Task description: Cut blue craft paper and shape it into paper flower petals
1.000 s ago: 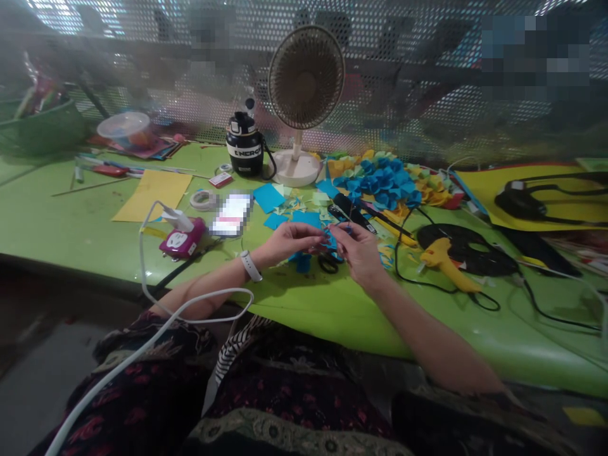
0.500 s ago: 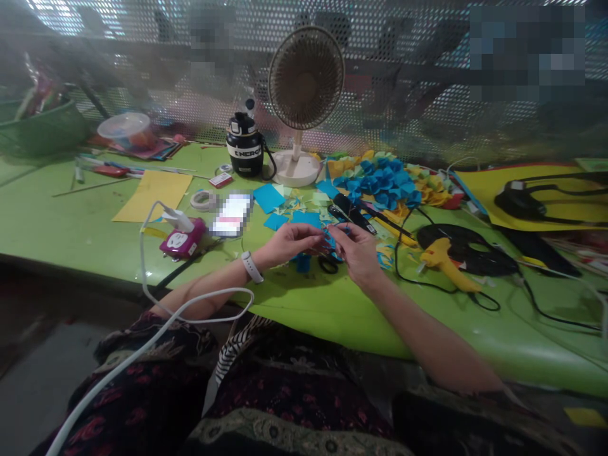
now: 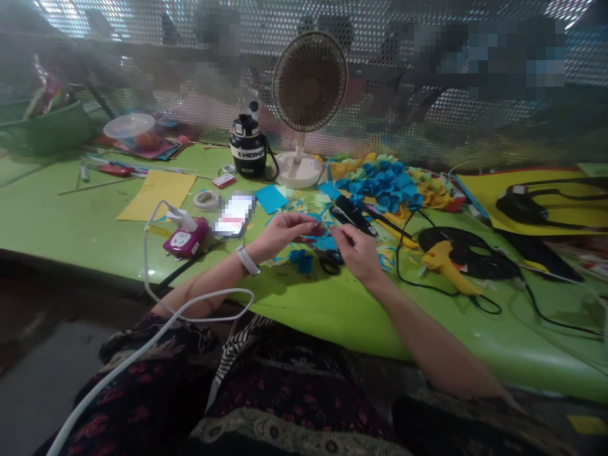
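Above the middle of the green table (image 3: 327, 304), my left hand (image 3: 282, 235) pinches its thumb and fingers together. Facing it, my right hand (image 3: 357, 252) is closed in a pinch too, its fingertips a short way from the left ones. Whatever they hold is too small to make out. Small blue paper pieces (image 3: 325, 240) show behind and between the fingers. Just below lies a folded blue paper piece (image 3: 300, 260), beside the black handle of what look like scissors (image 3: 329, 265). A black cylindrical object (image 3: 356, 215) lies behind my right hand.
Blue folded papers (image 3: 389, 183) are heaped behind. A yellow glue gun (image 3: 449, 266) with a black cord lies right. Left are a phone (image 3: 234, 215), a tape roll (image 3: 206, 200) and a purple power adapter (image 3: 186, 239). A fan (image 3: 300, 170) and black bottle (image 3: 247, 152) stand behind.
My left hand has shifted slightly left, and the fingertips of both hands are a little farther apart. More of the folded blue paper below now shows. The view has shifted slightly.
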`<action>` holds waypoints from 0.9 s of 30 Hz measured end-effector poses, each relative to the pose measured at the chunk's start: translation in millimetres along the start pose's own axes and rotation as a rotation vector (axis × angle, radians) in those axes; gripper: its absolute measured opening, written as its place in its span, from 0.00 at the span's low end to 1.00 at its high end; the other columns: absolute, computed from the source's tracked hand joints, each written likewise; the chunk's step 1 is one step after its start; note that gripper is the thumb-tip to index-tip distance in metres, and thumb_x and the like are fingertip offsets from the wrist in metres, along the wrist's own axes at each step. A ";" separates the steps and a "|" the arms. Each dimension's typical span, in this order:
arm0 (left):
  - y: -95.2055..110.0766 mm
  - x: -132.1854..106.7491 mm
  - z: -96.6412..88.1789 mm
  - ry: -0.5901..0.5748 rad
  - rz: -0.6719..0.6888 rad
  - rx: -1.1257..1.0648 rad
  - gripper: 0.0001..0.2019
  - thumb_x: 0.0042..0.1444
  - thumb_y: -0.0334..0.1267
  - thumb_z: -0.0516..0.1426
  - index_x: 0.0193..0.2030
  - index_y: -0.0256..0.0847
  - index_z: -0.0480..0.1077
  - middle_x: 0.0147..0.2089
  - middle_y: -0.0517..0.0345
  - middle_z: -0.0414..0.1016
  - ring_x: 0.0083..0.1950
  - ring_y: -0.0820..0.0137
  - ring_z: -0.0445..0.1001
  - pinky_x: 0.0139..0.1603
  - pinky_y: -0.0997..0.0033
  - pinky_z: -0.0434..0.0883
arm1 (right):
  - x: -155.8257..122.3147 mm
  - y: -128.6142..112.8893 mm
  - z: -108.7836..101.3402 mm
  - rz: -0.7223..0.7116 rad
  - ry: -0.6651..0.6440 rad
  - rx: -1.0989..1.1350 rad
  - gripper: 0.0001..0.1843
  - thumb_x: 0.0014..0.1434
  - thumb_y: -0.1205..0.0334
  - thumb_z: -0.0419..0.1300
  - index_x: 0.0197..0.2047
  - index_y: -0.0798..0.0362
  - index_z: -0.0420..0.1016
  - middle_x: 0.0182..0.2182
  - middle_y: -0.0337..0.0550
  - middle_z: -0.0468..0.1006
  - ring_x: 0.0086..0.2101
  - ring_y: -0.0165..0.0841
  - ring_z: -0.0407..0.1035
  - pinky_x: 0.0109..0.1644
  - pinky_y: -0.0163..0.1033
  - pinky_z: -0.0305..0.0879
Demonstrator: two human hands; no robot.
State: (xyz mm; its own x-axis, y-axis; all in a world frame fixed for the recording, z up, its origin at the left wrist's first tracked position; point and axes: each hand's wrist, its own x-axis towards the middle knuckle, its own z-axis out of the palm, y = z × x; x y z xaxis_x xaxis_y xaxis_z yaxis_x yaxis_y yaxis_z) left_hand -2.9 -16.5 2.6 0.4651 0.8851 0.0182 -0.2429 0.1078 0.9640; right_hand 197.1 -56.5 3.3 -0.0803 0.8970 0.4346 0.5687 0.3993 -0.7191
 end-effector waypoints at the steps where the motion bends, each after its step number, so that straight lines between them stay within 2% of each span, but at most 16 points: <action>1: -0.7 0.4 -0.2 -0.002 0.002 0.001 0.16 0.52 0.44 0.68 0.42 0.34 0.78 0.45 0.45 0.83 0.48 0.62 0.83 0.51 0.60 0.78 | 0.2 0.6 0.0 -0.005 -0.006 -0.011 0.28 0.65 0.36 0.52 0.28 0.50 0.72 0.21 0.38 0.68 0.24 0.31 0.60 0.32 0.38 0.58; 6: -2.7 0.8 -0.7 -0.011 0.026 0.000 0.18 0.50 0.46 0.69 0.41 0.35 0.79 0.45 0.45 0.84 0.47 0.63 0.83 0.50 0.62 0.78 | 0.2 4.8 0.1 -0.031 -0.034 -0.046 0.26 0.66 0.39 0.53 0.30 0.51 0.74 0.23 0.39 0.71 0.26 0.32 0.63 0.34 0.38 0.59; 11: -0.6 -0.2 0.1 -0.030 0.019 0.013 0.17 0.48 0.43 0.71 0.42 0.35 0.79 0.45 0.47 0.84 0.47 0.63 0.83 0.52 0.61 0.78 | 0.3 5.5 0.2 -0.049 -0.039 -0.049 0.24 0.66 0.41 0.53 0.31 0.51 0.76 0.25 0.41 0.74 0.26 0.32 0.64 0.34 0.38 0.59; 19: -4.4 1.4 -1.9 0.030 0.035 0.034 0.17 0.45 0.44 0.72 0.38 0.36 0.80 0.41 0.48 0.84 0.43 0.64 0.83 0.49 0.61 0.78 | -0.4 4.5 0.4 -0.070 -0.062 -0.045 0.24 0.66 0.41 0.53 0.30 0.50 0.75 0.25 0.42 0.74 0.27 0.34 0.66 0.35 0.39 0.60; 27: -5.1 2.1 -2.0 0.027 0.048 0.034 0.19 0.43 0.47 0.72 0.38 0.36 0.81 0.39 0.48 0.85 0.41 0.65 0.83 0.48 0.62 0.79 | -0.4 2.2 -0.4 -0.091 -0.087 -0.033 0.20 0.66 0.46 0.54 0.30 0.50 0.73 0.25 0.41 0.74 0.27 0.33 0.66 0.36 0.39 0.61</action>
State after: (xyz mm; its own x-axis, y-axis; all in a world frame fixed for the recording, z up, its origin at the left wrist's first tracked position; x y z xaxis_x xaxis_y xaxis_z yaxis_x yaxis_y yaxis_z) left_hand -2.4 -14.3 -2.8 0.4307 0.9006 0.0576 -0.2351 0.0503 0.9707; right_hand 198.7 -56.0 1.8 -0.2027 0.8710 0.4475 0.5825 0.4746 -0.6599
